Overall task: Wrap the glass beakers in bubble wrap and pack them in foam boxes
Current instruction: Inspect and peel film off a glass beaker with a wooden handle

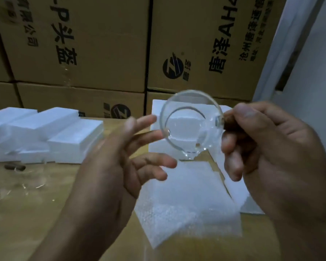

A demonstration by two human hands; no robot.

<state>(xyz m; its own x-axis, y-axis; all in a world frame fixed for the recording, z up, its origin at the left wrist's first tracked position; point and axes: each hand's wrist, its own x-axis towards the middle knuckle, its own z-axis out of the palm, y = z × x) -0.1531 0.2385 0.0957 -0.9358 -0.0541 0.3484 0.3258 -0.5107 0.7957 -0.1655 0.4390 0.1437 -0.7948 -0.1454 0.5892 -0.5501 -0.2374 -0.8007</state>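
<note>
While right hand (271, 157) pinches beaker (190, 125) by rim, beaker hangs mid-air, mouth toward camera, above wrap (186, 204) on table (26, 213). Left hand (113, 166): fingers spread, holding nothing, just beside beaker. Foam boxes (45, 132) at left.

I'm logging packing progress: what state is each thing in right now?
glass beaker: unwrapped, held in the air, mouth tilted toward the camera.
right hand: pinches the beaker's rim.
left hand: open, fingers spread, beside the beaker.
wrap sheet: spread on the table, unused.
foam boxes: piled at the left.
cartons: stacked, shut.
</note>
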